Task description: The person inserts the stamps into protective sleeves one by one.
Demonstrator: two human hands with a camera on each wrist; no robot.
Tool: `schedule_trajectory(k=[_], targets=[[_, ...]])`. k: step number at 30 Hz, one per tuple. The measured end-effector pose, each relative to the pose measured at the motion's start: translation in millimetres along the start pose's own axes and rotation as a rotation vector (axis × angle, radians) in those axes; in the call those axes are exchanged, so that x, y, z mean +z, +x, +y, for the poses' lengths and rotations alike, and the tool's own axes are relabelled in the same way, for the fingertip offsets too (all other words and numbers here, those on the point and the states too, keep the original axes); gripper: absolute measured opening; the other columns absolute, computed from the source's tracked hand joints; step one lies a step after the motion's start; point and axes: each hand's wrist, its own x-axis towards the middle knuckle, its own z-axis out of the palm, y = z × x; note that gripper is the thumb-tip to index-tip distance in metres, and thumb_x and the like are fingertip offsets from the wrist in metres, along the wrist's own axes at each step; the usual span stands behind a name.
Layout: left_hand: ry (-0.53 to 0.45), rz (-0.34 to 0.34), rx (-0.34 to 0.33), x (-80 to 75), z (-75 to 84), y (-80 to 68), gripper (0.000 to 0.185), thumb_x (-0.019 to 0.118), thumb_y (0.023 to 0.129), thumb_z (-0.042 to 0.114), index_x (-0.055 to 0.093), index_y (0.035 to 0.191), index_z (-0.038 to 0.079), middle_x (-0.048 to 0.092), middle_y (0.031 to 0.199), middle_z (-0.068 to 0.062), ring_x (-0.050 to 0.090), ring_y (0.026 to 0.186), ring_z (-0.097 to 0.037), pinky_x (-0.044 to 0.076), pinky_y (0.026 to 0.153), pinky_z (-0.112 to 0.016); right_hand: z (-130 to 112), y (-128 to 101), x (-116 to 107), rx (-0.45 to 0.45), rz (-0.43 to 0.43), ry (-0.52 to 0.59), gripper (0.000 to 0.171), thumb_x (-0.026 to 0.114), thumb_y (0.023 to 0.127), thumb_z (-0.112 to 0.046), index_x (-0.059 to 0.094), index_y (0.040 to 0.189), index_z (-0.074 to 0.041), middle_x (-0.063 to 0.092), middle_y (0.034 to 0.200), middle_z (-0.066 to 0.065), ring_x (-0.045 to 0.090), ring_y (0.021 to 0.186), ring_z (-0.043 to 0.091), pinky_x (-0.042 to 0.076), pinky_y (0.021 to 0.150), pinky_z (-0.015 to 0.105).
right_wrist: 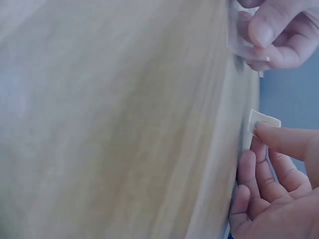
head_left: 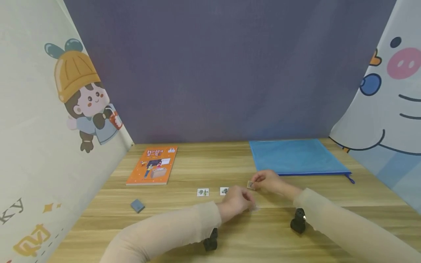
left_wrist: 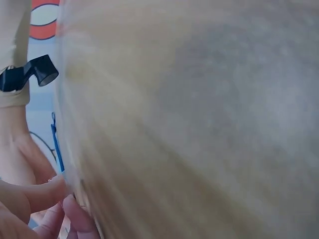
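Note:
My right hand pinches a small picture card just above the table; its pale edge also shows in the right wrist view. Nearer to me, my left hand holds a small clear, film-like piece between thumb and fingers. Its exact kind cannot be told. Two small white cards with green pictures lie in a row to the left: the left card is fully visible, while my left hand partly covers the other card. In the left wrist view my left fingers appear only at the lower left corner.
An orange book lies at the back left of the wooden table. In front of it is a small grey-blue block. A blue zippered pouch lies flat at the back right. Dark cloth hangs behind the table.

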Motion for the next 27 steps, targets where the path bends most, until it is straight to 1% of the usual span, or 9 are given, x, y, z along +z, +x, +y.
schedule_trajectory(k=[4,7,10,14,16,19,21,24,27], targets=[[-0.089,-0.003,-0.04,-9.0,-1.1,1.5,0.007,0.074,0.083,0.006,0.071,0.077,0.004,0.067,0.071,-0.001,0.056,0.056,-0.008,0.048,0.05,-0.019,-0.8,1.5,-4.6,0.057,-0.004,0.086,0.023,0.07,0.087,-0.009,0.066,0.104,0.006,0.07,0.093,0.011,0.063,0.078,0.015,0.054,0.068,0.029],[-0.173,-0.006,-0.06,-17.7,-1.7,4.4,0.003,0.07,0.086,0.004,0.07,0.085,0.001,0.072,0.079,-0.007,0.062,0.061,-0.012,0.052,0.052,-0.021,-4.2,1.6,-9.3,0.08,-0.034,0.151,0.032,0.065,0.092,-0.013,0.06,0.116,0.008,0.069,0.104,0.017,0.067,0.083,0.019,0.057,0.074,0.033],[-0.302,-0.036,-0.087,-28.1,-1.9,7.8,0.005,0.067,0.088,0.002,0.067,0.092,-0.002,0.073,0.087,-0.012,0.067,0.069,-0.017,0.057,0.057,-0.025,-10.6,1.3,-12.6,0.096,-0.047,0.207,0.036,0.062,0.096,-0.016,0.055,0.121,0.009,0.066,0.111,0.021,0.07,0.088,0.023,0.058,0.079,0.036],[-0.474,-0.048,-0.11,-43.1,-2.0,11.9,0.01,0.065,0.088,-0.002,0.063,0.098,-0.006,0.071,0.094,-0.021,0.071,0.077,-0.022,0.061,0.069,-0.03,-20.4,1.9,-14.3,0.093,-0.029,0.244,0.034,0.061,0.096,-0.016,0.055,0.12,0.008,0.065,0.111,0.022,0.071,0.089,0.025,0.059,0.082,0.039],[-0.52,-0.038,-0.111,-50.6,-1.8,13.8,0.013,0.065,0.088,-0.003,0.062,0.1,-0.008,0.07,0.097,-0.024,0.072,0.079,-0.023,0.061,0.075,-0.032,-25.3,2.3,-15.1,0.084,-0.023,0.247,0.035,0.062,0.096,-0.015,0.055,0.12,0.008,0.064,0.11,0.023,0.071,0.091,0.027,0.058,0.083,0.042],[-0.529,-0.014,-0.081,-61.8,-0.7,16.2,0.018,0.067,0.086,-0.004,0.061,0.103,-0.009,0.07,0.097,-0.022,0.071,0.08,-0.021,0.06,0.081,-0.035,-33.3,3.4,-16.2,0.084,-0.01,0.25,0.035,0.063,0.095,-0.017,0.057,0.12,0.006,0.063,0.109,0.02,0.07,0.092,0.027,0.057,0.087,0.047],[-0.511,-0.006,-0.044,-69.5,1.1,18.0,0.02,0.068,0.086,-0.004,0.062,0.104,-0.009,0.07,0.095,-0.016,0.07,0.081,-0.02,0.059,0.085,-0.037,-39.4,4.1,-18.1,0.076,-0.007,0.235,0.036,0.063,0.095,-0.02,0.057,0.121,0.005,0.063,0.109,0.019,0.07,0.092,0.027,0.055,0.088,0.049],[-0.478,0.015,-0.001,-81.1,5.5,21.3,0.021,0.07,0.084,-0.002,0.064,0.104,-0.005,0.07,0.09,-0.006,0.067,0.08,-0.014,0.058,0.087,-0.034,-49.8,4.4,-22.0,0.043,0.002,0.212,0.036,0.062,0.096,-0.022,0.057,0.121,0.003,0.062,0.108,0.017,0.069,0.093,0.026,0.055,0.091,0.049],[-0.479,0.026,0.006,-90.4,9.7,24.2,0.02,0.071,0.084,0.001,0.066,0.104,-0.001,0.071,0.09,-0.001,0.065,0.079,-0.01,0.055,0.089,-0.032,-59.9,4.1,-24.9,0.019,0.023,0.205,0.035,0.062,0.096,-0.021,0.058,0.122,0.002,0.063,0.106,0.017,0.069,0.092,0.025,0.055,0.09,0.047]])
